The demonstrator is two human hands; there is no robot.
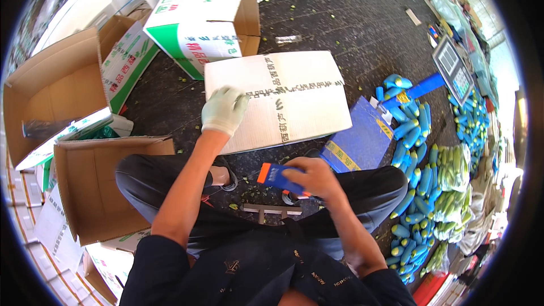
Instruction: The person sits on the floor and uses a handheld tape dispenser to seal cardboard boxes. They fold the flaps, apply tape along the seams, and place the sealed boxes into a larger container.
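A closed white carton (310, 110) with printed tape crossing its top lies on the floor before me. My left hand (224, 110), in a pale glove, rests on the carton's left part, its palm down and nothing seen in its grip. My bare right hand (314, 178) holds a blue and orange hand-held tool (276, 175), perhaps a tape dispenser, between my knees, just below the carton's near edge. The underside of that tool is partly hidden by my fingers.
Open cardboard boxes (112, 187) stand at the left, and a white and green carton (204, 21) lies beyond. At the right are a blue platform scale (361, 136) with its display (454, 70), blue-wrapped vegetables (410, 131) and bagged green ones (454, 168). A low stool's edge (272, 209) shows below me.
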